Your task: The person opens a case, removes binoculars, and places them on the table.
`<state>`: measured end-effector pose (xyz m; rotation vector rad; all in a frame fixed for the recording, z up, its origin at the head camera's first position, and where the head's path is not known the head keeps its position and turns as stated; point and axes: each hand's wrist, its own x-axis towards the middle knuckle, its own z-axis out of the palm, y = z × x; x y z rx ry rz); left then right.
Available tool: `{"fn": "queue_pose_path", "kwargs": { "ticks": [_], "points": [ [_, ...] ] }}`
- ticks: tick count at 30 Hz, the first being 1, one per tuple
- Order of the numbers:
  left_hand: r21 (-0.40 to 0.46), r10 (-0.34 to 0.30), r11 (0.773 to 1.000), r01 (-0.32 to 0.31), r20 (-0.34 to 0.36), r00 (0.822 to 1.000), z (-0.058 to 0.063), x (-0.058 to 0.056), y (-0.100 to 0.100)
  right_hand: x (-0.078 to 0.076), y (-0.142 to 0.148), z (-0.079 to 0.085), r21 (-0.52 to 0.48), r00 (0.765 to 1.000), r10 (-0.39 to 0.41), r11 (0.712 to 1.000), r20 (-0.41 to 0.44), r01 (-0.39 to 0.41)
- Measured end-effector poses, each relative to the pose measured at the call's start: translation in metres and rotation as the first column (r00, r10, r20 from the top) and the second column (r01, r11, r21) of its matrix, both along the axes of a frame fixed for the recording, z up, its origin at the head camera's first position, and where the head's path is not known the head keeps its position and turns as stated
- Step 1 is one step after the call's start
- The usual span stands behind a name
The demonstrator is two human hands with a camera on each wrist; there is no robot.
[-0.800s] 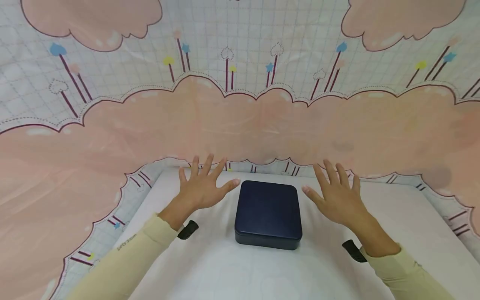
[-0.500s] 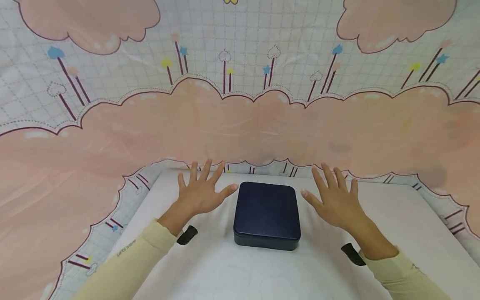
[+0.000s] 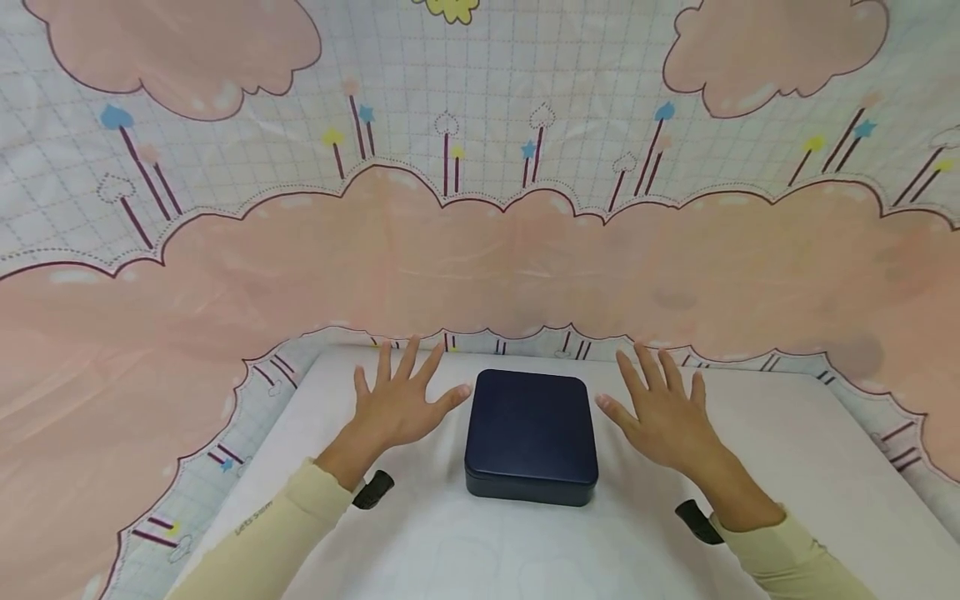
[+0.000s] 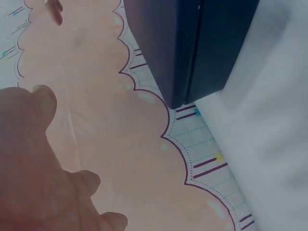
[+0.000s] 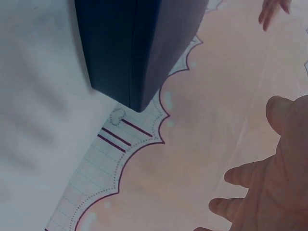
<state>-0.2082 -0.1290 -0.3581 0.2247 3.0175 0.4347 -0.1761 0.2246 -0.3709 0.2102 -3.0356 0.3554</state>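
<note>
A dark navy, square box (image 3: pixel 531 429) with rounded corners sits on the white tabletop between the two hands. A seam below its lid shows in both wrist views, and the lid is on. To the box's left, the left hand (image 3: pixel 397 410) has its fingers spread, palm down, with the thumb pointing at the box's far left corner. Mirroring it on the right, the right hand (image 3: pixel 666 423) spreads its fingers too, thumb toward the box and a small gap between. Neither hand holds anything. Part of the left hand (image 4: pixel 29 159) fills the lower left of the left wrist view.
The white table (image 3: pixel 787 433) extends around the box. Behind it hangs a patterned cloth (image 3: pixel 510 258) with pink clouds, which also runs down along the table's left and right sides. Black wrist straps (image 3: pixel 373 490) show below both wrists, at the ends of pale yellow sleeves (image 3: pixel 262 533).
The head view has tilted up slightly, so the scene sits lower in it. Both hands have drawn back slightly toward the person, fingers still spread. The box stays on the table.
</note>
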Motion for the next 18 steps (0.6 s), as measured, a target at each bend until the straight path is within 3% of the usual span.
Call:
{"fn": "queue_pose_path", "kwargs": {
  "ticks": [18],
  "points": [
    [0.018, -0.012, 1.0, 0.012, 0.007, 1.0, -0.016, 0.007, 0.001, 0.008, 0.0, -0.017, -0.017, 1.0, 0.004, 1.0, -0.01, -0.005]
  ]
}}
